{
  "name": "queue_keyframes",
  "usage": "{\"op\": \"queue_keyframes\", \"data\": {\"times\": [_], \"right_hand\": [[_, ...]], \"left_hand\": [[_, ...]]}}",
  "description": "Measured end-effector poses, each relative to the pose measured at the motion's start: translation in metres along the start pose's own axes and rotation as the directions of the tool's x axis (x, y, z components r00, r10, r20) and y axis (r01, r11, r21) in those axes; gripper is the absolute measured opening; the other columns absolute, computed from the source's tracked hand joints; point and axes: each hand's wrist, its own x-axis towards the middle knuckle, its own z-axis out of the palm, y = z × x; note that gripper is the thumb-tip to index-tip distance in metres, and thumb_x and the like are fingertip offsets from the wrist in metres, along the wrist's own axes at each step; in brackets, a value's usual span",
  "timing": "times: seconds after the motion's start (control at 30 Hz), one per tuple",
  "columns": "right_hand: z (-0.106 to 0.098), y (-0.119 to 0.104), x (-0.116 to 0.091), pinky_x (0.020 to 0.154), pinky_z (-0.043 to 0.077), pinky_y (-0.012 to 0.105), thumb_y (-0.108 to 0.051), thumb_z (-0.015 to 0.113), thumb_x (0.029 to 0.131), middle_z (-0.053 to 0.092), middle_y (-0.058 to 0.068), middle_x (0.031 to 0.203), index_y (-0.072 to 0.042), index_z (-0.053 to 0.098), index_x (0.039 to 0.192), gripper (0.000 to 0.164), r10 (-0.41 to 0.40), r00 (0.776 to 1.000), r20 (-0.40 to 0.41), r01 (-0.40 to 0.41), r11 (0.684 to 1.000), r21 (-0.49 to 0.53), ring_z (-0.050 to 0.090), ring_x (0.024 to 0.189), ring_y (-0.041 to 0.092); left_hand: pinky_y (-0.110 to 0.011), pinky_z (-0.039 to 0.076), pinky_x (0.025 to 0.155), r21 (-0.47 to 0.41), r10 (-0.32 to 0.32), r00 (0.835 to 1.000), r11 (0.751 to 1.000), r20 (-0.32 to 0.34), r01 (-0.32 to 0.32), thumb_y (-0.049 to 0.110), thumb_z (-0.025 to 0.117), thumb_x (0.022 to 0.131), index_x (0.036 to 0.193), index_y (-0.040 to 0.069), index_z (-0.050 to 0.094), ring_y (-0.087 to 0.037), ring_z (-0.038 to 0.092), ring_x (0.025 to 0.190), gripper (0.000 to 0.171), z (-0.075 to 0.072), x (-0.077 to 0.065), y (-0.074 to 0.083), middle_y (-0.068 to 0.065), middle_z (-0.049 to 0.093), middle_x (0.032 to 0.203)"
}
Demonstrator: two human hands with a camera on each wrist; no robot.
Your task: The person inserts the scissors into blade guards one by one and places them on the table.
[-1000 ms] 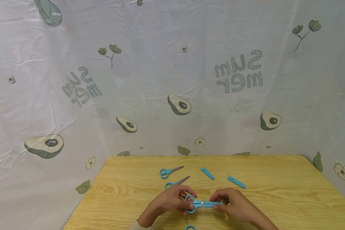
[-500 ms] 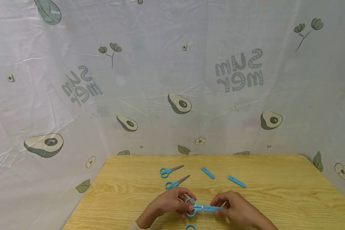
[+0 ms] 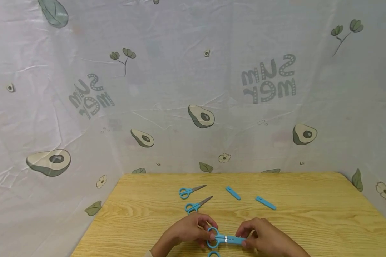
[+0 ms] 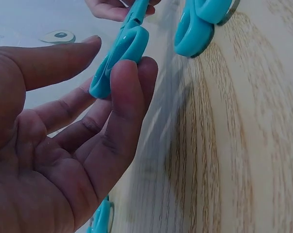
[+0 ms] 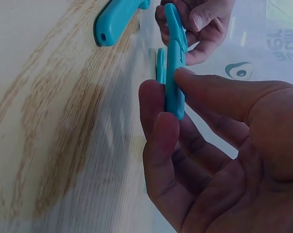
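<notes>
A pair of blue-handled scissors (image 3: pixel 213 238) spans both hands low over the table, its blades inside a blue blade cap (image 3: pixel 234 240). At the finger loops, my left hand (image 3: pixel 193 228) holds the handles, thumb on one side and fingers curled behind; the left wrist view has these loops (image 4: pixel 119 58) beside the fingers. My right hand (image 3: pixel 260 235) pinches the far end of the cap between thumb and fingers, as the right wrist view confirms with the cap (image 5: pixel 175 92) between them. A pale shiny band shows where handles and cap meet.
Two uncapped scissors (image 3: pixel 186 193) (image 3: pixel 192 207) lie beyond the left hand. Two loose blue caps (image 3: pixel 233 193) (image 3: pixel 265 202) lie further back on the wooden table (image 3: pixel 141 200). Another blue scissor loop (image 3: pixel 214 253) shows at the bottom edge. A printed curtain (image 3: pixel 180 71) stands behind.
Both hands have moved a little toward the person, carrying the capped scissors with them. The grip of each hand looks much the same. The scissors and caps on the table stay put.
</notes>
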Motion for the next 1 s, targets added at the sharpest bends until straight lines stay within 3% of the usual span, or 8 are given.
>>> {"op": "queue_keyframes", "data": {"times": [0.3, 0.57, 0.83, 1.0], "right_hand": [[-0.001, 0.001, -0.001, 0.067, 0.047, 0.025, -0.006, 0.075, 0.097, 0.073, 0.005, 0.101, -0.013, 0.079, 0.106, 0.012, 0.026, 0.999, 0.019, -0.027, 0.999, 0.019, 0.057, 0.083, 0.017], [-0.006, 0.016, -0.004, 0.073, 0.054, 0.021, -0.011, 0.076, 0.099, 0.077, 0.0, 0.103, -0.009, 0.079, 0.11, 0.011, -0.016, 0.998, 0.064, 0.016, 1.0, 0.005, 0.064, 0.087, 0.004], [-0.005, 0.023, -0.009, 0.073, 0.055, 0.021, -0.001, 0.072, 0.099, 0.077, 0.007, 0.105, -0.005, 0.078, 0.111, 0.014, -0.03, 0.998, 0.06, 0.026, 0.997, 0.066, 0.065, 0.088, 0.003], [-0.004, 0.023, -0.011, 0.073, 0.055, 0.021, -0.001, 0.072, 0.099, 0.077, 0.007, 0.104, -0.003, 0.078, 0.112, 0.014, -0.042, 0.997, 0.058, 0.038, 0.997, 0.074, 0.066, 0.088, 0.004]], "left_hand": [[-0.021, 0.059, 0.055, 0.007, -0.01, 1.0, 1.0, -0.008, 0.01, 0.004, 0.074, 0.1, 0.117, 0.007, 0.076, -0.011, 0.069, 0.065, 0.017, -0.002, 0.001, 0.0, -0.001, 0.076, 0.09], [-0.02, 0.058, 0.056, 0.008, -0.008, 1.0, 1.0, 0.003, 0.008, 0.006, 0.074, 0.101, 0.117, 0.005, 0.076, -0.01, 0.068, 0.065, 0.016, -0.003, 0.0, -0.001, 0.0, 0.074, 0.09], [-0.024, 0.061, 0.058, 0.067, 0.003, 1.0, 0.998, -0.007, -0.002, 0.01, 0.073, 0.103, 0.116, 0.004, 0.076, -0.011, 0.068, 0.067, 0.015, -0.003, -0.001, -0.001, -0.001, 0.073, 0.09], [-0.022, 0.058, 0.061, 0.164, 0.017, 1.0, 0.986, -0.027, -0.012, 0.012, 0.072, 0.104, 0.116, 0.004, 0.078, -0.01, 0.068, 0.072, 0.016, -0.003, -0.002, 0.004, -0.005, 0.078, 0.096]]}}
